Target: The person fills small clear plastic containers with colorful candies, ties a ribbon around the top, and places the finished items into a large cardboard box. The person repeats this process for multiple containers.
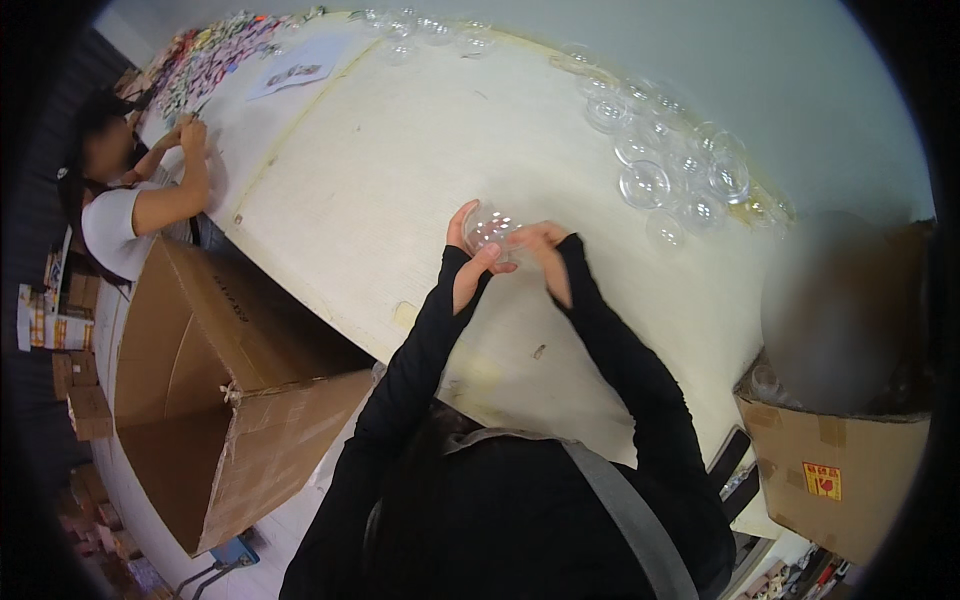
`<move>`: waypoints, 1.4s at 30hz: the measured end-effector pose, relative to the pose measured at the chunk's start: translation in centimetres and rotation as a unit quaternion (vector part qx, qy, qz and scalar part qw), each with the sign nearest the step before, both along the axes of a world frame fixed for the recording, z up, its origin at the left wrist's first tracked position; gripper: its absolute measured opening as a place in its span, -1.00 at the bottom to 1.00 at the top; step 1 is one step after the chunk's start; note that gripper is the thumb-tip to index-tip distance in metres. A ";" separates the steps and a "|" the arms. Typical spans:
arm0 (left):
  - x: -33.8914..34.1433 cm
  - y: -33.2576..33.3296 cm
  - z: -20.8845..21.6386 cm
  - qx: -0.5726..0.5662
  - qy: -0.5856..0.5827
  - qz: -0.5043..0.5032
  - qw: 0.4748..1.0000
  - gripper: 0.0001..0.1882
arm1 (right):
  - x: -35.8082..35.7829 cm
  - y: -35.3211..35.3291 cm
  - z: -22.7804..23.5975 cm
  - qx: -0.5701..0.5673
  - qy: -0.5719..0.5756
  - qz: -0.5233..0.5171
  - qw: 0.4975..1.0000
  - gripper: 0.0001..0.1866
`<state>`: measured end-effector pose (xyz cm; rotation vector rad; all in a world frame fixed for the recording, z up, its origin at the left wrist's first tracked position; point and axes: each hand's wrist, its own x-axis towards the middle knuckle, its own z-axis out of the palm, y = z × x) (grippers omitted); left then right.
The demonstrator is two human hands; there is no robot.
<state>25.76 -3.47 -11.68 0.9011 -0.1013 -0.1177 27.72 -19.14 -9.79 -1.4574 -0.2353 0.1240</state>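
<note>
Above the middle of the white table I hold a clear plastic ball (488,222), see-through and covered in small bright reflections. My left hand (468,280) is wrapped round its left and near side, with the thumb across the front. From the right, my right hand (549,252) has its bent fingers against the ball's right edge; they are slightly blurred. Whether the ball is a whole one or a half shell I cannot tell. Black sleeves cover both forearms up to the palms.
Several clear plastic balls and shells (644,184) lie along the table's far right edge. A large open cardboard box (290,420) stands at left, another box (830,470) at right. At the far left a person (120,210) handles something small near a colourful heap (205,75) and a printed sheet (300,68).
</note>
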 end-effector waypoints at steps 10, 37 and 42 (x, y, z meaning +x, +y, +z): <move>0.7 -0.1 -1.3 0.336 -0.095 0.179 0.920 -0.09 | 7.2 -8.9 -2.8 0.129 0.157 -0.149 0.968 -0.65; 3.5 -4.0 -0.5 0.155 -0.106 0.036 0.982 -0.16 | 3.4 -7.7 1.6 0.017 -0.036 0.054 0.998 -0.67; 3.5 -3.3 -3.4 0.119 -0.057 -0.105 0.986 -0.16 | 3.1 -7.4 0.9 0.019 0.139 0.058 0.988 -0.64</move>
